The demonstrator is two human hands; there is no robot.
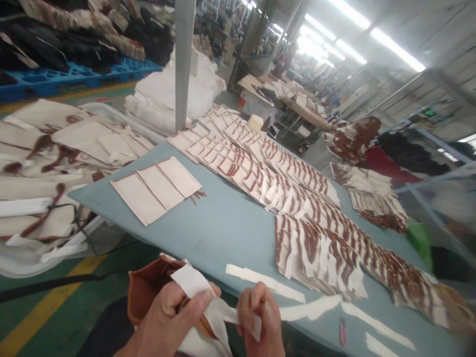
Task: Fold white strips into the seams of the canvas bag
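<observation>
Just off the near edge of the bench, low in the head view, the left hand is clenched round a brown piece, its thumb pressing a white strip against it. The right hand has its fingers pinched tight on the other end of that strip, which spans the short gap between the hands. Both things hang over the floor, not over the bench, so a slack grip would likely drop the piece. An uneven pull between the two pinches could crease or tear the strip. The loose strips lying close to the edge might be swept off by a wrist. The bench top is pale blue and smooth. It carries three cream panels side by side at its left end and long overlapping rows of cream pieces with brown trim running away to the right. A small red object, too small to identify, lies near the front edge. Bins of cream fabric stand to the left, behind them blue pallets and a grey pillar. Further benches recede under ceiling strip lights, and the floor is green with yellow lines.
</observation>
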